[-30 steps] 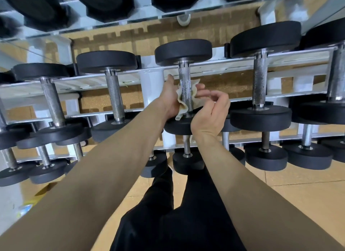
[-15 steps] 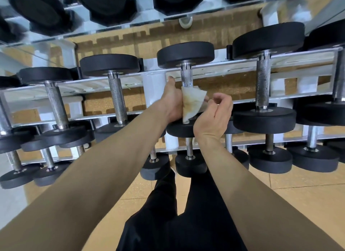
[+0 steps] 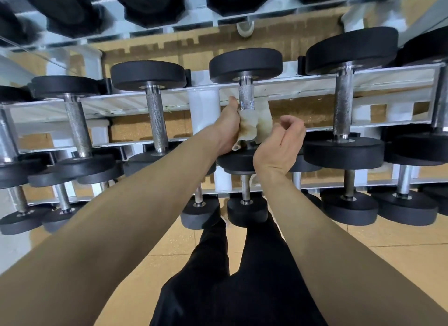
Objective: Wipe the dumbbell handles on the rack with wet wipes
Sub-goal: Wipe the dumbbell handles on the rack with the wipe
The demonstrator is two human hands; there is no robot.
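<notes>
The centre dumbbell on the middle tier has a knurled steel handle (image 3: 246, 97) between black round heads. A crumpled, stained wet wipe (image 3: 257, 123) is wrapped round the lower part of that handle. My left hand (image 3: 228, 129) grips the wipe against the handle from the left. My right hand (image 3: 281, 143) hovers just right of the wipe, its fingers loosely curled with nothing seen in them. The handle's lower end is hidden behind the wipe and my hands.
The white rack (image 3: 303, 85) carries more dumbbells close by: one handle to the left (image 3: 156, 122), one to the right (image 3: 343, 105). Smaller dumbbells (image 3: 246, 211) sit on the bottom tier, large ones (image 3: 150, 3) above. My black-trousered legs (image 3: 242, 265) stand on tan floor.
My right hand has let go of the wipe's edge and moved slightly right. My left hand still holds the wipe, now bunched round the handle.
</notes>
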